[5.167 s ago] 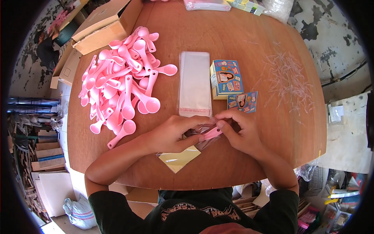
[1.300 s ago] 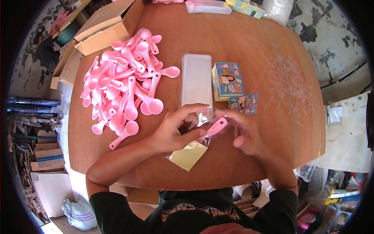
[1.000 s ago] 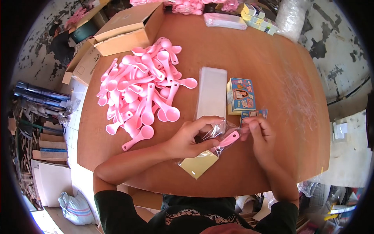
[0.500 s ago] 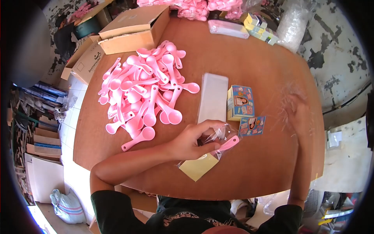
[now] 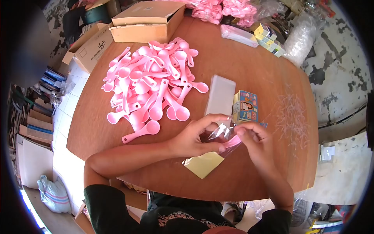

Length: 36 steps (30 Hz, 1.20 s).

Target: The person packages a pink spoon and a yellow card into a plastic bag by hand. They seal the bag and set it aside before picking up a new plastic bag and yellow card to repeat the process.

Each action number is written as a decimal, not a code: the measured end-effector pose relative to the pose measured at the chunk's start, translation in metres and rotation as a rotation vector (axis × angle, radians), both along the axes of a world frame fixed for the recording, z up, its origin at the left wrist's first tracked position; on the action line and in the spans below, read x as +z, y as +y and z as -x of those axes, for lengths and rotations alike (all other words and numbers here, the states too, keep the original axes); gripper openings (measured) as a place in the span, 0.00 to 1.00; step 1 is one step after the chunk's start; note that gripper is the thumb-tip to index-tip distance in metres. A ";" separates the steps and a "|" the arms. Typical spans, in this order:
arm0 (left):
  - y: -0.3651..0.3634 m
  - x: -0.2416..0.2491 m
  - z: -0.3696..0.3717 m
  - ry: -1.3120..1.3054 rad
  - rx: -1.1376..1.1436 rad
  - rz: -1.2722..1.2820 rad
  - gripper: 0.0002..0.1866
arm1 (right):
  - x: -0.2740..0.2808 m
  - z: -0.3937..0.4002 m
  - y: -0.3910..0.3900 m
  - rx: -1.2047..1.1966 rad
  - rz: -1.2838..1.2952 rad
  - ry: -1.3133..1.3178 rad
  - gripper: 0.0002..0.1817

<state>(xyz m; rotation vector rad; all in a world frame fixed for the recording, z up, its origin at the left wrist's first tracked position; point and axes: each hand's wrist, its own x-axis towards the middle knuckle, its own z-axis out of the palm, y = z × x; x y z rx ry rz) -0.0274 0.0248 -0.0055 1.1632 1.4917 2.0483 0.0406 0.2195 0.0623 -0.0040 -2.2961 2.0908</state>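
Observation:
My left hand (image 5: pixel 194 136) is closed around a clear plastic bag (image 5: pixel 221 132) above the near part of the table. Inside the bag is a pink measuring spoon (image 5: pixel 233 142), partly covered by my fingers. A pale yellow card (image 5: pixel 205 164) shows at the bag's lower end, below my left hand. My right hand (image 5: pixel 255 142) pinches the bag's other end, by the spoon's handle. Just beyond my hands lie a stack of clear bags (image 5: pixel 221 93) and a stack of printed cards (image 5: pixel 247 106); another card beside it is mostly hidden by my right hand.
A heap of pink measuring spoons (image 5: pixel 156 78) covers the table's left side. Thin clear strips (image 5: pixel 292 121) lie scattered on the right. Cardboard boxes (image 5: pixel 146 21), pink packed goods (image 5: pixel 206 9) and small yellow boxes (image 5: pixel 269 39) stand at the back. A person (image 5: pixel 74 19) is at far left.
My right hand has come left from the clear strips to the bag and now grips its end. The left hand keeps its hold on the bag. The view has shifted slightly.

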 end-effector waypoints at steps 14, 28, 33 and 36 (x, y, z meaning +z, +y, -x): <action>0.000 -0.005 0.008 0.167 0.266 -0.045 0.47 | 0.076 0.017 0.002 -0.040 -0.421 0.330 0.09; 0.005 -0.006 -0.004 0.039 0.018 0.034 0.34 | 0.030 0.015 0.004 0.085 0.196 0.156 0.16; 0.007 -0.008 -0.007 -0.052 0.026 0.095 0.36 | -0.005 0.001 -0.005 -0.058 0.165 0.082 0.13; 0.003 0.014 -0.006 -0.157 -0.017 0.284 0.31 | -0.024 0.000 0.004 -0.082 0.152 0.013 0.10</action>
